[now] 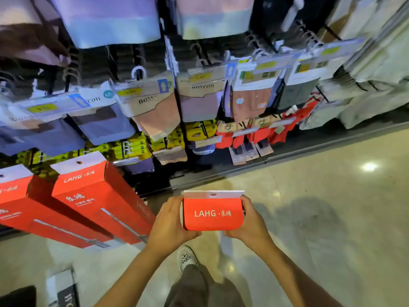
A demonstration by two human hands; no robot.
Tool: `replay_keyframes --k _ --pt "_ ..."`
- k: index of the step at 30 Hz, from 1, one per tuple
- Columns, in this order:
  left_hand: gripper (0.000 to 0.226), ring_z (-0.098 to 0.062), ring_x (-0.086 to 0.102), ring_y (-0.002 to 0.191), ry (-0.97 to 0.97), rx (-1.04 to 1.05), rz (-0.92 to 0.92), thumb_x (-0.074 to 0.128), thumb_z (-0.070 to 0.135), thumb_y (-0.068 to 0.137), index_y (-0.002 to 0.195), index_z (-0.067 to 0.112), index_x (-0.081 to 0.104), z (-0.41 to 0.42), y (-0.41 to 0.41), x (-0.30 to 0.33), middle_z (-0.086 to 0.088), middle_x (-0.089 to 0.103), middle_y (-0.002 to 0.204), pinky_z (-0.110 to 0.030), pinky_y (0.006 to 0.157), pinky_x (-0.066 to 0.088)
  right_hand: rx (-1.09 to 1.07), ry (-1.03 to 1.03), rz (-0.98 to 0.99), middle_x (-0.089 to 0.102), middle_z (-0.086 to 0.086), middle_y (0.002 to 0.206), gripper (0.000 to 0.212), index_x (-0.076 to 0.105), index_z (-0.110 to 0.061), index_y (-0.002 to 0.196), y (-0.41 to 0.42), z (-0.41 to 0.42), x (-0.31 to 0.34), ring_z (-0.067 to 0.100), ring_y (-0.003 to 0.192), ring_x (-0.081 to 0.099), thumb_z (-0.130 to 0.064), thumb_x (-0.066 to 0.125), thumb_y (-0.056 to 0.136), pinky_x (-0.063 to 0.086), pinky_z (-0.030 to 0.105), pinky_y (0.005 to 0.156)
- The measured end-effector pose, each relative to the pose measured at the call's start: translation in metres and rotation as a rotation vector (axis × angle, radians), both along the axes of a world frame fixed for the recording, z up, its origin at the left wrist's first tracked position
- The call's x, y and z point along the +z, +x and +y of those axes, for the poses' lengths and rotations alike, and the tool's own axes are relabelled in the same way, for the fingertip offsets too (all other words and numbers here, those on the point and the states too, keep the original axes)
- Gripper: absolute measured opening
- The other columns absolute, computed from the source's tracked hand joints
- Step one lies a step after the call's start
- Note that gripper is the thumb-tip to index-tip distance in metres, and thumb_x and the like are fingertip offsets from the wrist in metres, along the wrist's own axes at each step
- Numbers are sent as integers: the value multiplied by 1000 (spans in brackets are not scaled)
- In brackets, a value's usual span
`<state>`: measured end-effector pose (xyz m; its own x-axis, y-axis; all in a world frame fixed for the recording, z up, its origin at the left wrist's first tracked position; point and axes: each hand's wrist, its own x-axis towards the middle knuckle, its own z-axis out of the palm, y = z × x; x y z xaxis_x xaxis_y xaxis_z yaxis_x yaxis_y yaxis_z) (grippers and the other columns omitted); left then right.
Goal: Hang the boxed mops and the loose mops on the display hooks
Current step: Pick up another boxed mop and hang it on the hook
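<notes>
I see both forearms reaching forward, bare to the elbow; my left hand (169,220) and right hand (250,220) face each other, fingers curled and thumbs on top, clamping a red box (213,214) between their fingertips

I see both hands gripping a red boxed mop (213,214) end-on, left hand (171,220) and right hand (250,220) on its sides (white hang tab up). Two more red boxes (93,196) hang at left, beside packaged garments (155,107).
</notes>
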<state>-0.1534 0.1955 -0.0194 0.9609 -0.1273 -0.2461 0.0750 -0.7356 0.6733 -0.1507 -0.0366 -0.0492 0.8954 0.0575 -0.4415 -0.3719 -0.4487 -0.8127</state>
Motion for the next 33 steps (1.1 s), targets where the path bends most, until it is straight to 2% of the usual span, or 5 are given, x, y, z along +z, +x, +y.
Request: replay_keyframes --k 6,16,22,27,33 --pt "86 22 37 111 -201 -209 -86 78 57 53 119 69 25 -96 -30 87 48 38 120 0 89 30 -228 74 -86 63 -30 104 93 45 -41 121 -79 -92 73 -10 95 60 -35 89 39 46 6 67" --pt "81 27 48 103 -407 -541 -57 82 45 44 113 64 42 -281 -120 220 49 51 112 6 76 34 -642 -6 -332 62 -21 116 98 45 -42 121 -260 -245 228 -6 111 55 -37 87 32 45 19 89" --pt "103 -5 53 120 -509 -848 -23 82 50 40 134 30 44 -412 -185 292 10 57 129 -29 101 43 -931 -67 -520 63 -22 117 91 49 -56 113 -379 -325 306 0 113 57 -38 90 33 44 23 92" --pt "88 26 43 110 -639 -1046 5 83 53 38 117 54 41 -513 -236 343 27 52 124 3 85 34 -1148 -189 -646 64 -23 113 87 51 -58 109 -455 -379 361 0 107 60 -39 89 33 47 16 84" --pt "87 -9 54 122 -765 -1235 141 85 44 43 122 46 49 -630 -283 382 11 62 126 -44 105 45 -1406 -273 -764 62 -14 123 90 50 -51 119 -515 -436 406 7 112 60 -42 88 37 52 26 88"
